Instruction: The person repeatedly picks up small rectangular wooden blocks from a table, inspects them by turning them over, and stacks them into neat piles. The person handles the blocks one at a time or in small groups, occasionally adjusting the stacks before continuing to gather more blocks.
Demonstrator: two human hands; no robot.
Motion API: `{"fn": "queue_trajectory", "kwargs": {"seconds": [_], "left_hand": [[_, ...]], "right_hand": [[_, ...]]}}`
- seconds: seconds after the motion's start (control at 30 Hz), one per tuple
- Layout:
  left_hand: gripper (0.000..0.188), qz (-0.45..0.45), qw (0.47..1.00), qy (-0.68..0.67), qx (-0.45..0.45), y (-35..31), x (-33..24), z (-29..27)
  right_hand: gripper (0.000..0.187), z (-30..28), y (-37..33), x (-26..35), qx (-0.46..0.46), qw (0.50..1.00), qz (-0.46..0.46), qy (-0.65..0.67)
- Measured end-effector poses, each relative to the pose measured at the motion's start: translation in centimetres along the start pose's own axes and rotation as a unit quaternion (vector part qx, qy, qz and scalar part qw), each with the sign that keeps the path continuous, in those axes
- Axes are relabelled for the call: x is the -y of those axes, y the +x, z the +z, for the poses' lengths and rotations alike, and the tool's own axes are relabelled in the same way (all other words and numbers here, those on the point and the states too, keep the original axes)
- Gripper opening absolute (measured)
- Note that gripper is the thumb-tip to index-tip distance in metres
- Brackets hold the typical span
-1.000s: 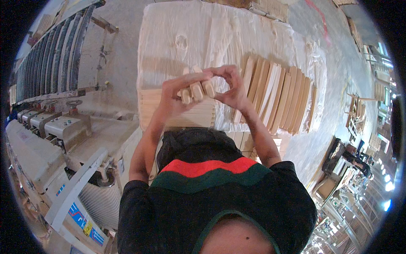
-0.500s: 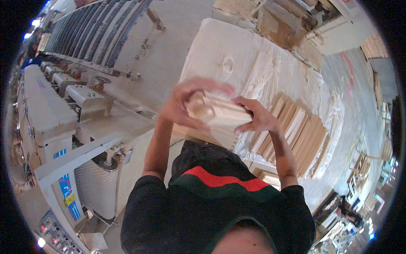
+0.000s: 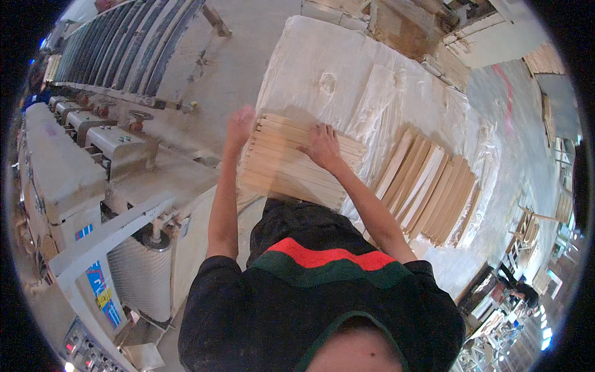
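Pale wooden strips (image 3: 282, 162) lie side by side in a flat row just in front of me, at the near left part of a surface covered in clear plastic sheeting (image 3: 310, 56). Their left ends look notched. My right hand (image 3: 323, 149) rests on the upper right part of this row, fingers spread. At the row's far left corner is my left hand (image 3: 240, 125), smeared by motion, so its fingers cannot be made out. To the right, a second group of wooden strips (image 3: 427, 189) lies on the same plastic, several of them leaning unevenly against each other.
On my left stands a long dusty machine (image 3: 68, 161) with a handwheel (image 3: 141, 118) and a textured metal roller (image 3: 142, 273). Dark rollers (image 3: 133, 46) line the far left. A control panel (image 3: 90, 347) is at the lower left. Another person (image 3: 527, 292) is far off at right.
Both hands held a wooden block or bundle above the surface; now it is out of them. My right hand has come down flat on the strips, and my left has moved left and away.
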State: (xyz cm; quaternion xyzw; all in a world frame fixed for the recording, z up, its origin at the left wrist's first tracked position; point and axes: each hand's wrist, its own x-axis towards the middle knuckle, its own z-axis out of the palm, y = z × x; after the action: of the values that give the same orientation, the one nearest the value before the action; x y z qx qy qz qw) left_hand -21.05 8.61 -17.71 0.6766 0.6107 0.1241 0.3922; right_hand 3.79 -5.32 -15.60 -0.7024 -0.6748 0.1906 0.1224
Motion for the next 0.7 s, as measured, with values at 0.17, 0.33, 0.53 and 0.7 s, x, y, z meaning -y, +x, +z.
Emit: {"fn": "queue_trajectory", "kwargs": {"seconds": [0.17, 0.33, 0.53, 0.7], "left_hand": [[0.043, 0.121, 0.957, -0.262, -0.002, -1.5, 1.7, 4.2], [0.045, 0.172, 0.972, -0.157, 0.002, -2.8, -0.3, 3.8], [0.047, 0.033, 0.965, -0.254, 0.063, -2.2, -0.5, 4.4], [0.044, 0.294, 0.95, -0.107, -0.023, -1.2, 2.3, 4.8]], "right_hand": [[0.057, -0.7, -1.6, -3.7, -0.145, 0.981, 0.123, 0.033], [0.033, -0.2, -6.2, -8.8, -0.314, 0.845, 0.327, 0.285], [0.026, 2.3, -8.6, -8.2, -0.357, 0.755, 0.243, 0.494], [0.029, 1.2, -8.6, -7.7, -0.283, 0.806, 0.341, 0.392]]}}
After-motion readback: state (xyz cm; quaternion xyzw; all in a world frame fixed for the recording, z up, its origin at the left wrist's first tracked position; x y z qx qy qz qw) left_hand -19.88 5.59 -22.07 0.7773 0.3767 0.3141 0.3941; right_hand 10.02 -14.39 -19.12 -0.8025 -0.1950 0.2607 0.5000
